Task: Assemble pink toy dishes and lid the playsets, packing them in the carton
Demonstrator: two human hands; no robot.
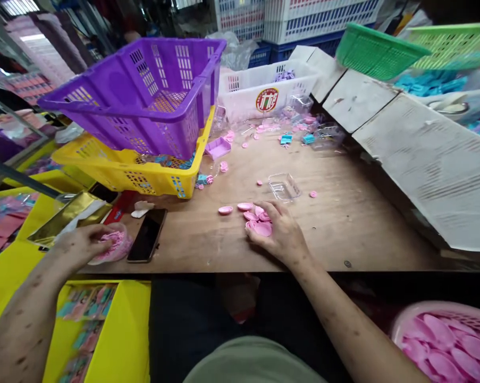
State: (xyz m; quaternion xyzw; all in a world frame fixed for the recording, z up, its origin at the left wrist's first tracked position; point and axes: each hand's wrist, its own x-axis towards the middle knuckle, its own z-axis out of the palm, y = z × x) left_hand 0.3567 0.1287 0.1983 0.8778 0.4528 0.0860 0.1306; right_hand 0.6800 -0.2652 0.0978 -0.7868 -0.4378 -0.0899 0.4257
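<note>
My left hand (80, 246) reaches into a small clear tub (125, 246) of tiny pink pieces (115, 239) at the table's left front edge. Its fingers are drawn together over the pieces, and what they pinch is too small to make out. On the table's middle, my right hand (281, 234) curls around several glossy pink oval pieces (261, 229), its thumb and fingers closed about them. Just left of that hand lie two more pink ovals, one apart (225, 210) and one close by (245, 206). A clear plastic tray (284, 187) sits behind the fingers.
A dark phone (147, 235) lies beside the tub. A purple basket (144, 114) rests in a yellow one (160, 181) at left. White cardboard (419, 159) borders the right. Below right is a pink basket (399, 324) of pink ovals. Behind stands a white crate (240, 101).
</note>
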